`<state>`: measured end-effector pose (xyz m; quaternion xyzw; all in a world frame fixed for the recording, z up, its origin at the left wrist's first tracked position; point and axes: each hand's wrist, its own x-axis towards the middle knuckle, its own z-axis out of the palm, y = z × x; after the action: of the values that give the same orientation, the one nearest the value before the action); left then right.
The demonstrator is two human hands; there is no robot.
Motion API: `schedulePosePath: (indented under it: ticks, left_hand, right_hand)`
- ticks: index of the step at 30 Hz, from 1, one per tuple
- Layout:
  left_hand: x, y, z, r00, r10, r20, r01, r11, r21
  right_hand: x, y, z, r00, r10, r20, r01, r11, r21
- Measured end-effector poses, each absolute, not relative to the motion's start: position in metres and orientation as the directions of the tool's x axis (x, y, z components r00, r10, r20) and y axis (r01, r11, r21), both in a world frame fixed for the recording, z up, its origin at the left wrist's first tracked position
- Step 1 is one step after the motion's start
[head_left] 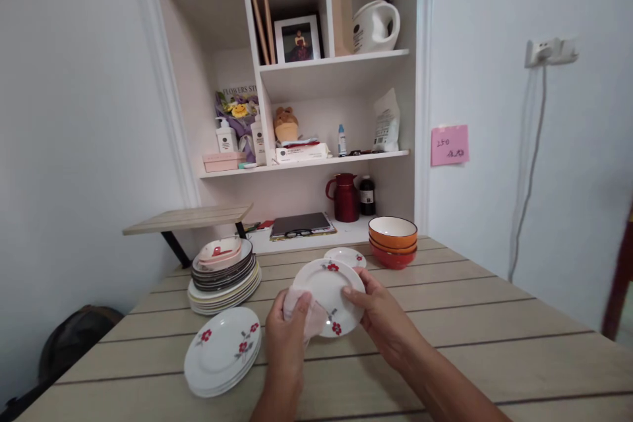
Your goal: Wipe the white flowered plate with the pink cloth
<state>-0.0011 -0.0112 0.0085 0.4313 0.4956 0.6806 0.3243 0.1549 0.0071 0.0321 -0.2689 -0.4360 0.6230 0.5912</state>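
Observation:
A small white plate (329, 290) with red flowers is held up above the table, tilted toward me. My right hand (380, 310) grips its right edge, thumb on the face and fingers behind. My left hand (289, 326) pinches a pale pink cloth (315, 322) against the plate's left edge. Just behind it, another small flowered plate (346, 254) lies on the table, partly hidden. To the left of my left hand sits a short stack of larger flowered plates (222, 346).
Stacked plates (225, 297) topped by pink bowls (220, 252) stand at the left, near a raised wooden stand (190, 217). Orange and red bowls (393, 241) are piled at the back right. Behind the table (469, 316), a shelf unit holds a dark red jug (345, 198).

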Motion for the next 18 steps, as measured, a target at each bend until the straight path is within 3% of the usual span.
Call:
schedulePosePath:
  ticks: [4, 9, 18]
  left_hand:
    - [-0.003, -0.016, 0.015, -0.408, 0.799, 0.442, 0.237, -0.375, 0.896]
    - [-0.006, -0.016, 0.013, -0.369, 0.665, 0.649, 0.453, -0.481, 0.751]
    - [-0.011, -0.013, 0.007, -0.115, 0.483, 0.868, 0.693, -0.587, 0.418]
  right_hand:
    - [0.161, 0.006, 0.036, -0.119, 0.923, 0.365, -0.136, 0.349, -0.927]
    - [0.165, 0.008, 0.037, -0.141, 0.867, 0.479, 0.223, 0.499, -0.838]
    - [0.168, 0.009, 0.035, -0.163, 0.847, 0.505, 0.305, 0.53, -0.791]
